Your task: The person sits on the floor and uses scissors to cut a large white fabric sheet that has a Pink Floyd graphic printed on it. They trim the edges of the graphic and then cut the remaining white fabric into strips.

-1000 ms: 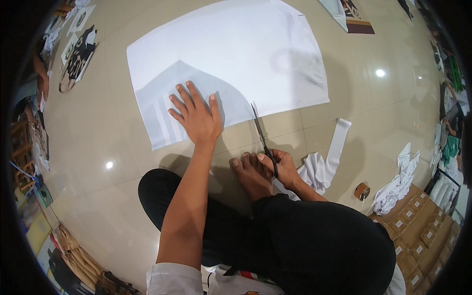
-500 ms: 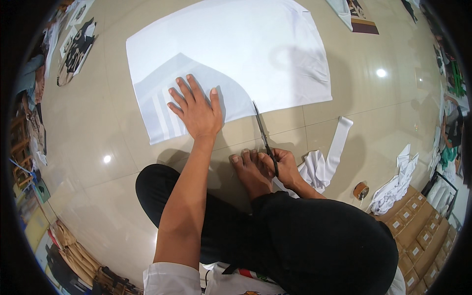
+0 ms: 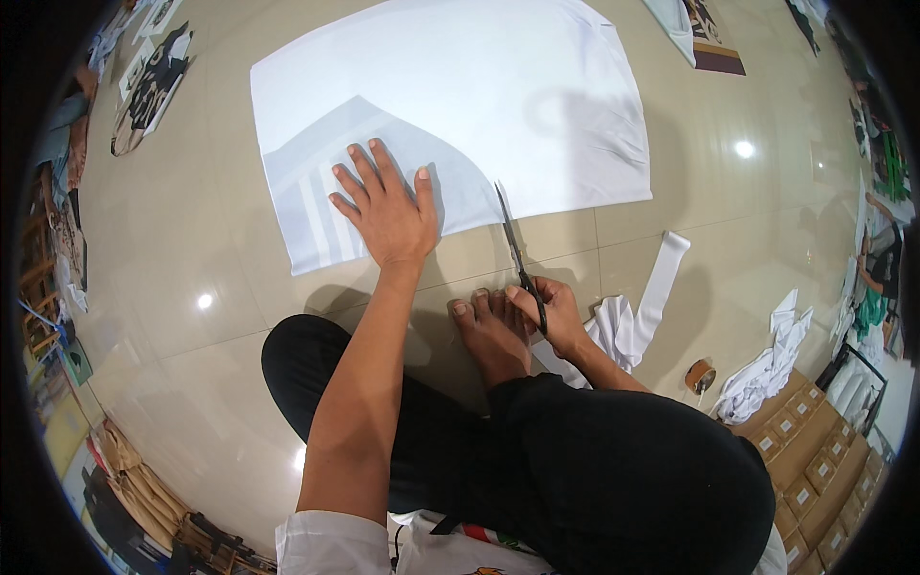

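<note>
A large white cloth (image 3: 460, 86) lies spread on the tiled floor. On its near left part rests a pale grey-blue pattern piece (image 3: 431, 172) with a pointed top, a curved right side and white stripes. My left hand (image 3: 391, 213) presses flat on this piece, fingers spread. In my right hand (image 3: 553, 314) is a pair of black-handled scissors (image 3: 515, 240), gripped by the handles beside my bare foot. The blades reach over the cloth's near edge, at the lower end of the piece's curve; they look nearly closed.
A white fabric strip (image 3: 661, 287) lies crumpled by my right wrist. Farther right are a roll of brown tape (image 3: 701, 377), a white cloth heap (image 3: 767, 359) and small brown boxes (image 3: 800, 494). A dark patterned item (image 3: 153, 91) lies far left. People sit at both edges.
The scissors' tips have moved slightly farther over the cloth, away from me. My left hand stays flat in the same place on the pattern piece.
</note>
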The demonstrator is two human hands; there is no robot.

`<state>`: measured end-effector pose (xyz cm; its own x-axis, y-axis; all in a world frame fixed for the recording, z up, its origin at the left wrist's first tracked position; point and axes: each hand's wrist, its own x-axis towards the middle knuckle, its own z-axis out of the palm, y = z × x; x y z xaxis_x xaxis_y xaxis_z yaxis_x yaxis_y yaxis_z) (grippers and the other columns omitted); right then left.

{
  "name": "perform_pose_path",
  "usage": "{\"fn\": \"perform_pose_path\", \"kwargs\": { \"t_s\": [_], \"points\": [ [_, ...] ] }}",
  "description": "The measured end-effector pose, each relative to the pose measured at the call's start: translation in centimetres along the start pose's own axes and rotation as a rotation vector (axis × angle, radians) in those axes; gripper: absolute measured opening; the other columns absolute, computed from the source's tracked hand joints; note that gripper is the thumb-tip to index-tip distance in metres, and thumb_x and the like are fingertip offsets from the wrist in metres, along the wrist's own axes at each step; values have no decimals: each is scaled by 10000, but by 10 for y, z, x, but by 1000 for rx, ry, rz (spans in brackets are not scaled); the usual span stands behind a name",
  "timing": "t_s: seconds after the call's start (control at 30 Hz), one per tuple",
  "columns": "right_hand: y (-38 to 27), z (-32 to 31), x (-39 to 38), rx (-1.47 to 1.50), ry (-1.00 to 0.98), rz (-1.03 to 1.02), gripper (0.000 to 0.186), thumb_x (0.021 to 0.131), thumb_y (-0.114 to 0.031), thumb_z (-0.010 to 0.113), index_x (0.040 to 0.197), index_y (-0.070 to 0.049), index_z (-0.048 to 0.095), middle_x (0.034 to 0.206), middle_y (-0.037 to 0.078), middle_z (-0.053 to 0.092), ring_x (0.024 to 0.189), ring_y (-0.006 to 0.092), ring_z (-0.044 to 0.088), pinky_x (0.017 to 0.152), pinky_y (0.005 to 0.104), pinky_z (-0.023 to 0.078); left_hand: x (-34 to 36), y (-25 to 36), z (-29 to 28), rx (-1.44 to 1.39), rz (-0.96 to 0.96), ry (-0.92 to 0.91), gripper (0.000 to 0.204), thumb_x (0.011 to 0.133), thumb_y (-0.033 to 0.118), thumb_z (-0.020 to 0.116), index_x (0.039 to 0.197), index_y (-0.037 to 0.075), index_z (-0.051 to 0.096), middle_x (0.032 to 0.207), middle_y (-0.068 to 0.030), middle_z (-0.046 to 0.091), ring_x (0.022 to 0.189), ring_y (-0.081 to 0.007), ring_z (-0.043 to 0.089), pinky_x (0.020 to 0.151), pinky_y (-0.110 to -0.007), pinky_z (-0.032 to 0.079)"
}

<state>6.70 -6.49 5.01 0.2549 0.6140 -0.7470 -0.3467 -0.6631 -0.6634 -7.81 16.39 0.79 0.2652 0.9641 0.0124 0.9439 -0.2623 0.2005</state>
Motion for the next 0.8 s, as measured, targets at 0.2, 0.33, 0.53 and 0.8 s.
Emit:
{"fn": "perform_pose_path", "kwargs": {
  "t_s": [0.2, 0.33, 0.53, 0.8],
  "points": [
    [-13, 5, 1, 35, -11, 60, 400, 962, -356, 830, 804, -34, 653, 693, 18, 633, 580, 88, 557, 534, 269, 417, 0, 0, 1, 2, -4, -8, 801, 1130, 560, 349, 1745, 70, 197, 1804, -245, 147, 1648, -530, 64, 1306, -692, 26],
    [-13, 4, -1, 37, -10, 60, 366, 968, -317, 829, 798, -44, 655, 675, 7, 631, 580, 75, 558, 531, 258, 416, 0, 1, 0, -1, -2, -2, 803, 1129, 560, 351, 1746, 69, 196, 1804, -246, 147, 1647, -532, 67, 1304, -695, 27],
    [-11, -1, -4, 31, -25, 49, 326, 979, -247, 823, 784, -54, 646, 659, 9, 643, 572, 72, 560, 519, 252, 418, 0, 0, 2, 0, 7, 8, 800, 1131, 555, 358, 1745, 69, 198, 1802, -253, 150, 1642, -542, 77, 1300, -702, 33],
    [-18, -7, 4, -27, -28, 40, 371, 958, -318, 831, 788, -46, 644, 650, 12, 616, 544, 81, 543, 496, 262, 404, 0, -1, 1, -32, -4, -9, 816, 1127, 574, 353, 1745, 67, 191, 1805, -248, 135, 1646, -540, 52, 1303, -697, 10]
  ]
}}
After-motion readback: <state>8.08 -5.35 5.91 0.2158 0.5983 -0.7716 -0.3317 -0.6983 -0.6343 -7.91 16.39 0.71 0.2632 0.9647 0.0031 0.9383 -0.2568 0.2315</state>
